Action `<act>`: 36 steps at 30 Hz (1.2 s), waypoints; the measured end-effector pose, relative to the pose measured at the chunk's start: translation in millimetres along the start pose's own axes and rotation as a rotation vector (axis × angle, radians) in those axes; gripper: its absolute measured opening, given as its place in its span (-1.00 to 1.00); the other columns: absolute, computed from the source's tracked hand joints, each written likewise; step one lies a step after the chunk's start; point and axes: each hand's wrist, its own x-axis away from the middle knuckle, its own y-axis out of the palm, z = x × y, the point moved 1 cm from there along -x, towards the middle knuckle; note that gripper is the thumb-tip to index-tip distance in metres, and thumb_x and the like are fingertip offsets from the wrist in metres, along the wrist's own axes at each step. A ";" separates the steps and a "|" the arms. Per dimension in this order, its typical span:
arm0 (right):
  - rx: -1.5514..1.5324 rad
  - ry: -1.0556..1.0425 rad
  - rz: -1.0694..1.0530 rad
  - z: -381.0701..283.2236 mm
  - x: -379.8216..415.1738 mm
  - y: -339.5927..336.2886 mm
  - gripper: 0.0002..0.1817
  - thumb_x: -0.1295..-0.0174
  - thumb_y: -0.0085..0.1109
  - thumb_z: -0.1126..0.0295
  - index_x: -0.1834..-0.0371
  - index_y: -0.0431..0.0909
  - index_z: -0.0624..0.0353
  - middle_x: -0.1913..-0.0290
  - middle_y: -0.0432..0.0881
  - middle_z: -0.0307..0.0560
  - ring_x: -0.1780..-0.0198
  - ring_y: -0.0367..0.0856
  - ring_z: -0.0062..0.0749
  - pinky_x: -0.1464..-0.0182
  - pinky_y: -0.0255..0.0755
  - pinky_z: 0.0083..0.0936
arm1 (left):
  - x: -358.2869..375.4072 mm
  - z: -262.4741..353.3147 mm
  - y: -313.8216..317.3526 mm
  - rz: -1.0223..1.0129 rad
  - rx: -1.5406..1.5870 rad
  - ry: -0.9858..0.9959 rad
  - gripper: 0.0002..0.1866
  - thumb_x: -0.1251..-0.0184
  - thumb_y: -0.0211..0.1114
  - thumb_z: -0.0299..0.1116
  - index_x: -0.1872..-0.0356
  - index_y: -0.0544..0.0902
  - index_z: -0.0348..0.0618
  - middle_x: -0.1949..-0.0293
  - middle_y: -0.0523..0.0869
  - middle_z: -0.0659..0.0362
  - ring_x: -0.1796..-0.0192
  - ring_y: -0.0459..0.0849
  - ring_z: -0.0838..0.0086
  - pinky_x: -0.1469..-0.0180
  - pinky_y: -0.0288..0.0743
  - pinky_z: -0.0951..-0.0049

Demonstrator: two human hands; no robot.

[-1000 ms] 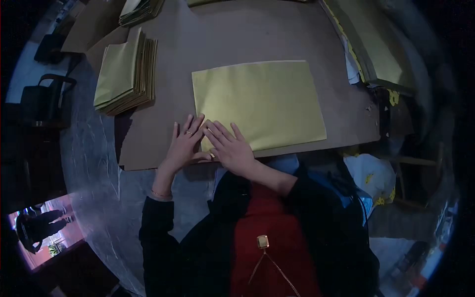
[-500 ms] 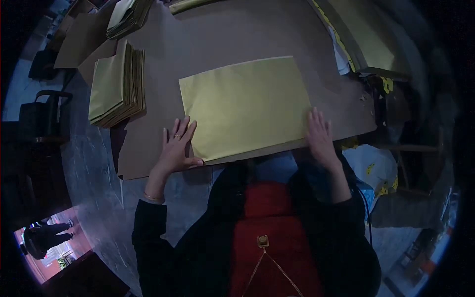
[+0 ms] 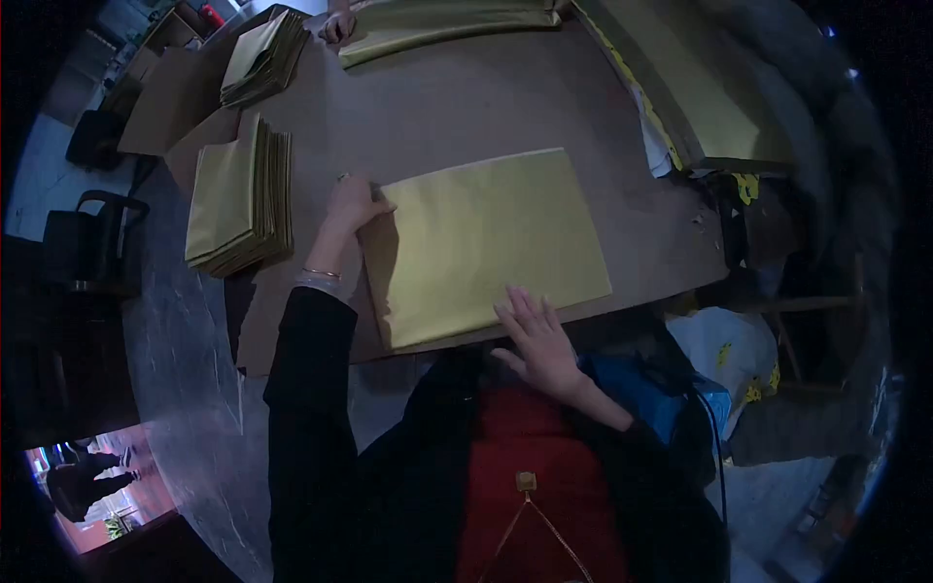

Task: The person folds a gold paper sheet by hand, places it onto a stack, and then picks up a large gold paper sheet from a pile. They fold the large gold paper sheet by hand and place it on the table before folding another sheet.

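Note:
A yellow-gold paper sheet (image 3: pixel 476 243), possibly layered, lies flat on the brown cardboard-like table cover (image 3: pixel 476 102). At its far left corner is my left hand (image 3: pixel 352 206), its fingers curled and mostly hidden. The left thumb lies over the paper's edge, closing on that corner. My right hand (image 3: pixel 539 342) rests at the near edge, right of the middle, with the fingers stretched out and touching the paper. Nothing is held in it.
Folded yellow paper stacks (image 3: pixel 233 199) stand at the left table edge. Opposite, another person's hand (image 3: pixel 338 26) is beside a long gold paper piece (image 3: pixel 437 29). A large gold paper pile (image 3: pixel 695 87) lies on the right. A chair (image 3: pixel 83 238) stands left.
My left hand has moved up from the near left corner to the far left one. My right hand has slid left along the near edge. The other person's hand has come into view.

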 end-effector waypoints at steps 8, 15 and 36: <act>0.064 -0.144 -0.078 -14.1 -12.4 3.9 -0.18 -0.08 0.24 0.11 -0.40 0.10 0.02 -0.47 -0.03 0.08 -0.48 -0.01 -0.08 -0.39 -0.04 -0.03 | 1.6 -21.8 -14.4 -0.413 0.341 0.028 -0.57 -0.04 0.44 -0.15 0.19 0.60 -0.28 0.30 0.64 0.12 0.25 0.60 0.47 0.23 0.49 0.46; 0.103 -0.234 0.019 -26.2 -30.2 27.5 -0.03 0.01 0.33 0.13 -0.47 -0.03 -0.05 -0.49 -0.06 0.03 -0.49 -0.05 -0.15 -0.42 -0.09 -0.07 | 79.3 -24.2 -48.5 -0.147 1.344 -0.352 -0.75 -0.19 0.31 -0.32 0.20 0.53 -0.23 0.30 0.60 0.23 0.23 0.61 0.57 0.18 0.52 0.55; -0.063 -0.254 -0.270 83.8 -33.5 -38.3 -0.23 -0.03 0.13 0.26 -0.40 0.15 0.03 -0.47 0.08 -0.07 -0.49 -0.01 -0.19 -0.48 -0.25 -0.07 | 168.2 37.9 14.9 0.112 0.147 0.421 -0.44 -0.31 0.15 -0.18 -0.30 0.28 -0.11 -0.36 0.26 0.06 -0.43 0.16 0.16 -0.36 0.14 0.12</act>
